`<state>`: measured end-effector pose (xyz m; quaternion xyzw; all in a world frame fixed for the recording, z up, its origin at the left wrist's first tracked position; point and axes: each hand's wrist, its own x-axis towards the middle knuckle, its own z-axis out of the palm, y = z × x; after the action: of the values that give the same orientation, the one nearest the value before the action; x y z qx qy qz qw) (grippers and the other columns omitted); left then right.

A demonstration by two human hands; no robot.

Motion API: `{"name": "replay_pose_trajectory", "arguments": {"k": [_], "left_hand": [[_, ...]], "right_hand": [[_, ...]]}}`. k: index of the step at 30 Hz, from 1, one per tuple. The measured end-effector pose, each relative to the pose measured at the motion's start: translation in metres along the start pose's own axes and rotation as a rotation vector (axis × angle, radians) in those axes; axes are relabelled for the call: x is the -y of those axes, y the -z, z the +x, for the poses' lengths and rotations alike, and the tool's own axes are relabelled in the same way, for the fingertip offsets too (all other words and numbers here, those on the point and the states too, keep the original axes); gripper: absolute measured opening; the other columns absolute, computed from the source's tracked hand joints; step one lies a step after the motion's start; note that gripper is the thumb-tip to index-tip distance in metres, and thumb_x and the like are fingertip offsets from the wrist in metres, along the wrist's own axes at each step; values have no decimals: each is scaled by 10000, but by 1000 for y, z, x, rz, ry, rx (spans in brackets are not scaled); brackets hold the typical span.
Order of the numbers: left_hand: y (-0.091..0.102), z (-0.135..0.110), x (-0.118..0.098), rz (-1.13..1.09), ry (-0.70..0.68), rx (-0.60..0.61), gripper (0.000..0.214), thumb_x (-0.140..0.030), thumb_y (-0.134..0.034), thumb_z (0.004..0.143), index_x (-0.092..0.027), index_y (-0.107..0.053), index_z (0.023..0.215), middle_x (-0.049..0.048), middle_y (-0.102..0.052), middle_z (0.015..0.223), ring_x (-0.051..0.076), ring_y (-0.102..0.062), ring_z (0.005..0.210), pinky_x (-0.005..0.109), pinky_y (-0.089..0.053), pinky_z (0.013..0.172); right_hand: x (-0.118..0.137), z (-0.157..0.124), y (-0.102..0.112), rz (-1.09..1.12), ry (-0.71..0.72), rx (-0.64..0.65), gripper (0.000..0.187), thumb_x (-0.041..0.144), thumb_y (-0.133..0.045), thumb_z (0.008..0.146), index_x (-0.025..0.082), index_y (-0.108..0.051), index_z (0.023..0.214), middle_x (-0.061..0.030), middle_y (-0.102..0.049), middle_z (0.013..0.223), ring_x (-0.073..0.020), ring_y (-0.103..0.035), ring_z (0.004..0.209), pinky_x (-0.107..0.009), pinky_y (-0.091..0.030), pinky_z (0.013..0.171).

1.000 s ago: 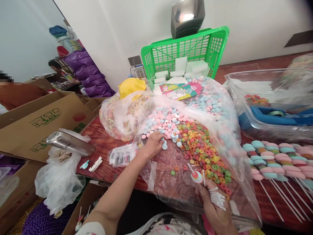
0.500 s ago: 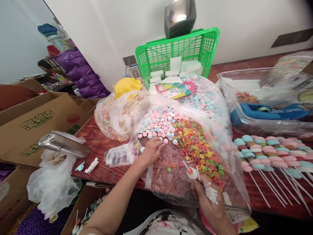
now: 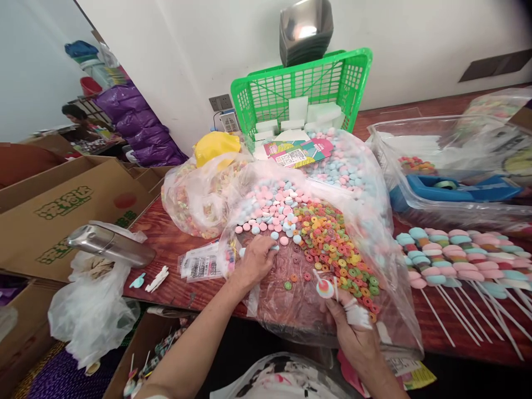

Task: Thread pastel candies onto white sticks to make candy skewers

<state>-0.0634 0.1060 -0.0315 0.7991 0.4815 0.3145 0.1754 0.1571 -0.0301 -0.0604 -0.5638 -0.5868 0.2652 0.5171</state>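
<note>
My left hand rests with curled fingers on the clear plastic sheet, pinching at the near edge of the pink and blue round candies. What it grips is too small to see. My right hand is closed on a white stick carrying a red, white and blue candy, with several more white sticks held in the palm. It sits at the near edge of the pile of coloured ring candies.
Finished candy skewers lie at the right. A green basket, a clear tub with a blue tape dispenser, a bag of ring candy, a steel flask, cardboard boxes and a white bag surround the work.
My left hand has drawn back from the pink and blue candies toward me and curled. My right hand with the stick has shifted slightly left and closer.
</note>
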Motion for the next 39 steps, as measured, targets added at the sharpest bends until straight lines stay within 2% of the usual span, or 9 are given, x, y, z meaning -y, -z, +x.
{"name": "replay_pose_trajectory", "arguments": {"k": [3, 5, 8, 13, 16, 24, 31, 35, 39], "left_hand": [[2, -4, -13, -333, 258, -57, 258, -204, -699, 745, -187, -714, 1002, 52, -716, 889, 178, -612, 771, 332, -497, 749], [4, -6, -25, -628, 408, -76, 341, -236, -767, 681, -180, -725, 1014, 39, -717, 874, 158, -622, 741, 292, -503, 704], [7, -7, -48, -952, 485, -86, 313, -238, -845, 584, -165, -761, 876, 36, -724, 864, 161, -640, 797, 278, -514, 736], [11, -6, -78, -1235, 579, -123, 350, -181, -890, 492, -168, -775, 822, 32, -744, 800, 142, -651, 752, 279, -521, 764], [11, -6, -85, -1274, 558, -133, 337, -151, -884, 493, -172, -776, 811, 31, -753, 808, 143, -658, 765, 277, -521, 781], [5, -9, -91, -1294, 513, -148, 397, -111, -835, 536, -208, -784, 917, 25, -760, 907, 148, -656, 831, 256, -506, 805], [1, -15, -88, -1158, 487, -84, 348, -187, -820, 630, -208, -777, 975, 58, -751, 1035, 181, -661, 916, 256, -517, 796], [-6, -15, -82, -1092, 467, -142, 308, -230, -825, 656, -203, -778, 959, 46, -758, 979, 155, -662, 874, 230, -518, 774], [-10, -14, -81, -1174, 515, -158, 352, -277, -821, 675, -208, -764, 1015, 51, -756, 993, 154, -674, 882, 242, -529, 800]], "right_hand": [[-3, 3, -2, 44, 119, 106, 286, 274, -466, 939, 206, -589, 690, 28, -535, 533, -122, -503, 439, -228, -422, 446], [-5, 4, -4, 33, 180, 82, 270, 222, -475, 920, 207, -561, 664, 32, -515, 537, -121, -498, 451, -229, -425, 463], [-6, 3, -5, 15, 225, 38, 208, 168, -486, 894, 203, -587, 716, 34, -514, 554, -127, -510, 475, -233, -445, 487], [-1, 0, 0, -47, 229, -3, 182, 140, -500, 866, 187, -675, 883, 9, -595, 611, -154, -576, 539, -260, -512, 560], [3, 0, 4, -80, 225, -16, 246, 139, -493, 857, 159, -691, 1002, -18, -657, 679, -167, -627, 588, -255, -531, 563], [-2, -2, 8, -149, 203, 17, 367, 91, -458, 789, 151, -693, 1065, -68, -748, 860, -188, -701, 694, -257, -553, 630], [-4, -3, 9, -226, 182, 25, 381, 78, -400, 779, 122, -677, 1038, -43, -693, 690, -185, -667, 596, -260, -541, 546], [-5, -4, 8, -252, 203, 19, 391, 77, -411, 775, 134, -667, 1064, -32, -690, 676, -173, -653, 560, -249, -529, 524], [-2, -4, 7, -226, 236, 18, 379, 73, -428, 790, 132, -655, 1088, -37, -708, 722, -164, -671, 588, -233, -536, 542]]}}
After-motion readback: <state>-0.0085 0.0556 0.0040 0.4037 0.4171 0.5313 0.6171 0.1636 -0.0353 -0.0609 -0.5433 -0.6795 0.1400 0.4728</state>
